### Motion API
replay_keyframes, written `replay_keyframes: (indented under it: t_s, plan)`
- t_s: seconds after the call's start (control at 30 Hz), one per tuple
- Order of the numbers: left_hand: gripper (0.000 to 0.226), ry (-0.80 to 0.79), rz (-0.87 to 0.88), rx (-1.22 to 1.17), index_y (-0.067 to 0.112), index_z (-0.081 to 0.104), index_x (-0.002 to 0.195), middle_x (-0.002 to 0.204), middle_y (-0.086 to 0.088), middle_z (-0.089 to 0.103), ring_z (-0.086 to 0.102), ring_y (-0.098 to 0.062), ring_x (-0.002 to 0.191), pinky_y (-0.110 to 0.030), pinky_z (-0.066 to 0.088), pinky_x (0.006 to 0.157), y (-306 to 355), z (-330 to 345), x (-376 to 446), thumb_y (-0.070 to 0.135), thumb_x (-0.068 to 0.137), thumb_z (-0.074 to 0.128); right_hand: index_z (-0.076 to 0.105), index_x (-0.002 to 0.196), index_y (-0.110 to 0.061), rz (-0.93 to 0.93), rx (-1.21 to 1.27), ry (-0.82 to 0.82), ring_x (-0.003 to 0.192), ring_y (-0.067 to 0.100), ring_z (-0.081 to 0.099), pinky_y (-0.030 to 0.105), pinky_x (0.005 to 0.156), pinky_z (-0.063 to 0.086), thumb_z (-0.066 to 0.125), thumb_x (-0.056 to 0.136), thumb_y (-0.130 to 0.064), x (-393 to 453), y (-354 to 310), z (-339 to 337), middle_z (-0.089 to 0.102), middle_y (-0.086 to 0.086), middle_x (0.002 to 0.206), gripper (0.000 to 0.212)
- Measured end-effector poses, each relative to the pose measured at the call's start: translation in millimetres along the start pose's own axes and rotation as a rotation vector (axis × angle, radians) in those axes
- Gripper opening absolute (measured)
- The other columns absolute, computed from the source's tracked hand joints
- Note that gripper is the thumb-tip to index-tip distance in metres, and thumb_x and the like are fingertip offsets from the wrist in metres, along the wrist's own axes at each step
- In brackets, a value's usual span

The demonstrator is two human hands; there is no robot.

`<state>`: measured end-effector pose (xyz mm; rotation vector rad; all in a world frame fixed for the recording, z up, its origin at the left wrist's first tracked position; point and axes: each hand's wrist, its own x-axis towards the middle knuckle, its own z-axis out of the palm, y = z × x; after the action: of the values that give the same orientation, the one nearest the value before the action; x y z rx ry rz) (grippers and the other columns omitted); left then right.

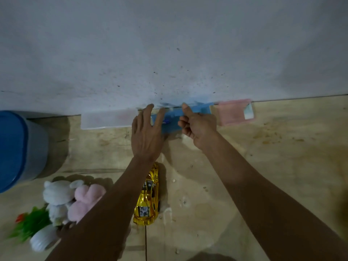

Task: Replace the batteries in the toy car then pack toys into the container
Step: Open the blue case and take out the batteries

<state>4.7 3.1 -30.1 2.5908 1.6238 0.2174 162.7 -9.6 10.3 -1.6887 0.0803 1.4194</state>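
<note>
Both hands at blue box (195, 110) by wall. Left hand (146, 132) fingers spread over its near edge; right hand (197, 127) curled, grip unclear. Yellow toy car (147, 202) untouched, well behind wrists. Likely fetching batteries; next: open box

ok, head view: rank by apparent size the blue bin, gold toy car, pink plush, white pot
1. blue bin, largest though cut off by the frame edge
2. gold toy car, partly under the left forearm
3. pink plush, close to the car, so that order is unsure
4. white pot, smallest
</note>
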Motion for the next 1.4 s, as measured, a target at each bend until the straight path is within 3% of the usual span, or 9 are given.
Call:
replay_keyframes:
  t_s: [0.17, 0.27, 0.33, 0.4, 0.5, 0.8, 1.07, 1.23, 1.4]
  plan:
    - [0.092, 0.012, -0.006, 0.158, 0.026, 0.036, 0.153, 0.15, -0.018, 0.041, 0.041, -0.038, 0.133, -0.051, 0.043, 0.099, -5.3, -2.8, 2.0, 0.036, 0.076, 0.084, 0.065, 0.084, -0.013, -0.049, -0.158, -0.146, 0.065, 0.009, 0.067, 0.022, 0.057, 0.054, 0.071, 0.091, -0.012, 3.3, -14.7, -9.0, 0.07, 0.002, 0.079, 0.009]
    - [0.096, 0.001, 0.027, 0.179, 0.023, 0.034, 0.154, 0.146, -0.018, 0.045, 0.044, -0.038, 0.126, -0.05, 0.045, 0.094, -7.8, -3.1, 8.1, 0.04, 0.075, 0.085, 0.072, 0.089, -0.008, -0.509, -0.665, 0.004, 0.08, 0.012, 0.067, 0.014, 0.076, 0.052, 0.062, 0.087, 0.001, 10.3, -13.3, -30.9, 0.071, 0.001, 0.089, 0.014]
    - [0.101, 0.003, 0.057, 0.174, 0.02, 0.032, 0.155, 0.143, -0.019, 0.046, 0.045, -0.039, 0.124, -0.05, 0.047, 0.094, -10.3, -1.8, 10.0, 0.042, 0.074, 0.086, 0.072, 0.101, 0.003, -0.852, -0.974, 0.002, 0.091, 0.024, 0.067, 0.023, 0.086, 0.054, 0.056, 0.083, 0.008, 16.6, -4.8, -44.9, 0.073, 0.011, 0.099, 0.024]
    - [0.104, 0.001, 0.072, 0.163, 0.016, 0.028, 0.155, 0.141, -0.018, 0.048, 0.047, -0.039, 0.123, -0.049, 0.047, 0.096, -12.3, -0.3, 10.1, 0.044, 0.073, 0.086, 0.069, 0.112, 0.003, -0.972, -1.216, -0.049, 0.101, 0.036, 0.065, 0.041, 0.089, 0.055, 0.055, 0.085, 0.007, 22.6, 6.9, -50.6, 0.07, 0.02, 0.109, 0.03]
    - [0.101, -0.012, 0.048, 0.099, 0.015, 0.026, 0.151, 0.139, -0.015, 0.053, 0.049, -0.037, 0.126, -0.048, 0.045, 0.101, -15.6, 3.0, 8.4, 0.041, 0.074, 0.086, 0.066, 0.111, 0.003, -1.077, -1.43, -0.026, 0.098, 0.044, 0.064, 0.047, 0.083, 0.055, 0.059, 0.09, -0.005, 28.3, 26.0, -48.4, 0.068, 0.024, 0.107, 0.023]
    - [0.083, -0.052, 0.041, -0.051, 0.019, 0.033, 0.137, 0.137, -0.019, 0.053, 0.053, -0.038, 0.123, -0.051, 0.045, 0.099, -19.6, 6.6, 10.7, 0.031, 0.074, 0.086, 0.065, 0.106, -0.002, -1.185, -1.625, 0.006, 0.091, 0.039, 0.063, 0.045, 0.081, 0.049, 0.035, 0.1, -0.031, 46.1, 35.0, -44.9, 0.067, 0.018, 0.1, 0.042]
    - [0.076, 0.089, 0.16, -0.002, 0.021, 0.038, 0.14, 0.135, -0.026, 0.055, 0.059, -0.042, 0.115, -0.05, 0.049, 0.09, -28.8, 10.4, 5.3, 0.033, 0.079, 0.083, 0.066, 0.11, 0.002, -1.203, -1.598, -0.05, 0.091, 0.04, 0.069, 0.045, 0.075, 0.057, 0.06, 0.097, -0.023, 46.2, 28.5, -46.6, 0.071, 0.022, 0.101, 0.029]
    - [0.066, 0.13, 0.196, 0.066, 0.023, 0.043, 0.139, 0.136, -0.022, 0.057, 0.058, -0.039, 0.116, -0.05, 0.047, 0.09, -29.9, 11.4, 4.2, 0.04, 0.085, 0.076, 0.067, 0.102, 0.003, -1.261, -1.676, -0.051, 0.073, 0.039, 0.07, 0.038, 0.057, 0.056, 0.067, 0.093, -0.028, 46.4, 23.9, -49.4, 0.072, 0.022, 0.088, 0.032]
    - [0.071, 0.125, 0.168, 0.153, 0.026, 0.04, 0.148, 0.139, -0.019, 0.053, 0.054, -0.035, 0.119, -0.05, 0.046, 0.091, -28.8, 10.0, 2.8, 0.048, 0.088, 0.071, 0.062, 0.125, -0.002, -1.356, -1.646, -0.128, 0.091, 0.037, 0.071, 0.042, 0.071, 0.058, 0.039, 0.098, -0.044, 54.9, 13.0, -49.3, 0.073, 0.018, 0.106, 0.055]
